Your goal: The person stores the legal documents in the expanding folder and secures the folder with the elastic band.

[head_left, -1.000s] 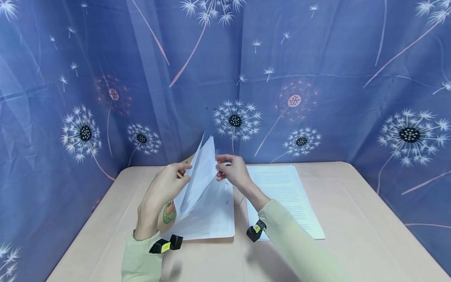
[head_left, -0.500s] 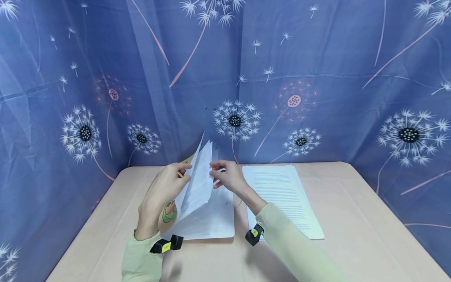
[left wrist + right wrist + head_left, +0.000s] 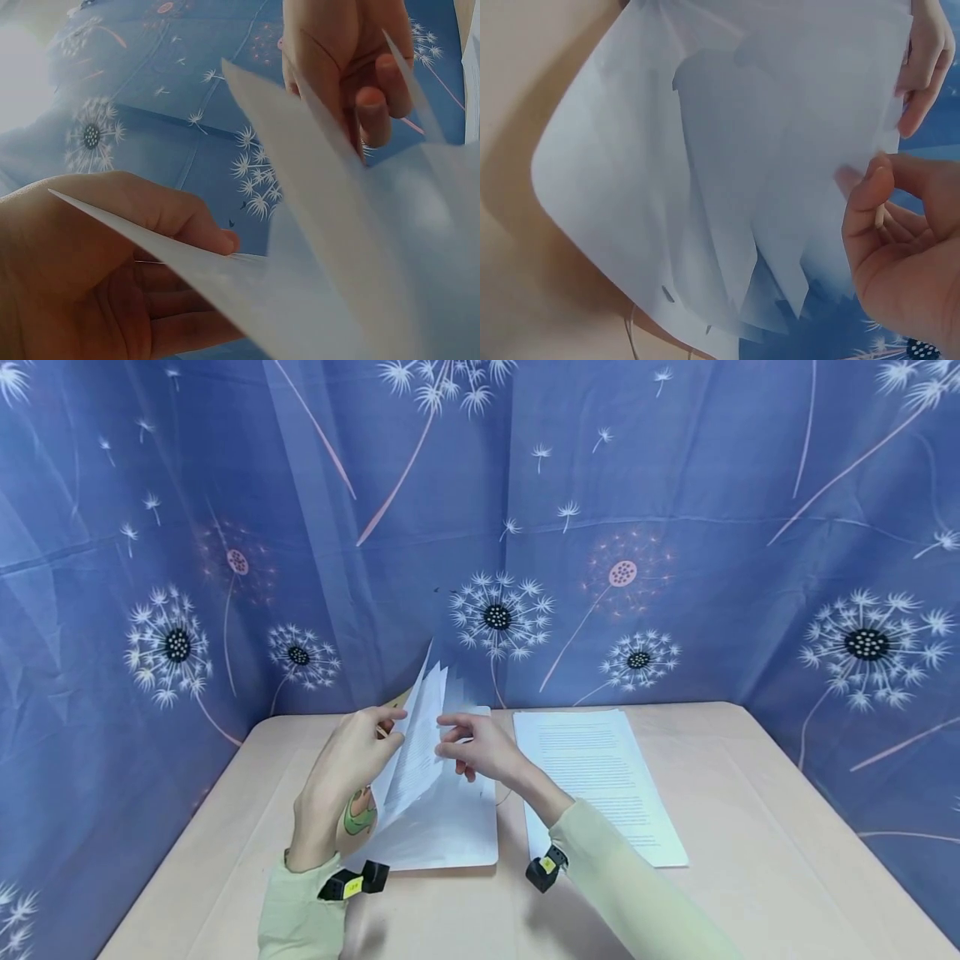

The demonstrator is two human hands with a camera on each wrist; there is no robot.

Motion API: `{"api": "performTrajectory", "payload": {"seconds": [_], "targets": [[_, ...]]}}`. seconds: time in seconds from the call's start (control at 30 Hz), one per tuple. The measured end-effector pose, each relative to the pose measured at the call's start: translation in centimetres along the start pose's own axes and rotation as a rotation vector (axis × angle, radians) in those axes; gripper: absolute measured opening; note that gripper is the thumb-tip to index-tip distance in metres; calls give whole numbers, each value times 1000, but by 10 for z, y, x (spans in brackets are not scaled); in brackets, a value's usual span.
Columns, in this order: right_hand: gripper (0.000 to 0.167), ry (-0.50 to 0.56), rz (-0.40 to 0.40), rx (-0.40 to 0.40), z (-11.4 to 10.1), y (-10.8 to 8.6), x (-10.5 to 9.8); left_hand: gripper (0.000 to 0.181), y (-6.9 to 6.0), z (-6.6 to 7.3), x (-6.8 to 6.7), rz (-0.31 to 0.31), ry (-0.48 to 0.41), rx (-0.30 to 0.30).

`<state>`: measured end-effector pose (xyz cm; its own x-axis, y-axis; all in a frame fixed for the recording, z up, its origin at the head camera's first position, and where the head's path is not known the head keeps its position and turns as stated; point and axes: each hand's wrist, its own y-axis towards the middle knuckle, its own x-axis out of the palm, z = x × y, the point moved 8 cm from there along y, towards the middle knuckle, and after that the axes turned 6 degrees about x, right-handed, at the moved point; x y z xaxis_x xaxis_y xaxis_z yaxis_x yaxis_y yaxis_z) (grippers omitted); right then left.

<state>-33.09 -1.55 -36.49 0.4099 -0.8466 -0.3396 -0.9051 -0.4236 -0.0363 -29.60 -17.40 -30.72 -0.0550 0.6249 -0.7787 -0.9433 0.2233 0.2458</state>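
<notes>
Folder, printed sheets, pinkish table

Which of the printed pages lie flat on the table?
The paper stack on the right side of the table; the other printed pages stand lifted between the left hand and right hand.

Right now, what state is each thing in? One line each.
Folder: open, left side raised
Inner sheets: lifted, fanned apart
Left hand: gripping the folder's raised side
Right hand: pinching inner sheets at their edge
Printed pages: flat on the table, text up
Curtain: hanging, creased
</notes>
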Motion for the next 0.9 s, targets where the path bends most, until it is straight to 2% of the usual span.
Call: {"api": "performTrajectory", "payload": {"seconds": [0.37, 0.63, 0.9], "targets": [[49, -51, 4, -6, -4, 0, 10, 43, -2, 1, -1, 5, 4, 13], [50, -57, 3, -13, -1, -1, 9, 42, -1, 1, 0, 4, 11, 12], [44, -118, 34, -12, -6, -3, 6, 41, -1, 2, 1, 11, 10, 20]]}}
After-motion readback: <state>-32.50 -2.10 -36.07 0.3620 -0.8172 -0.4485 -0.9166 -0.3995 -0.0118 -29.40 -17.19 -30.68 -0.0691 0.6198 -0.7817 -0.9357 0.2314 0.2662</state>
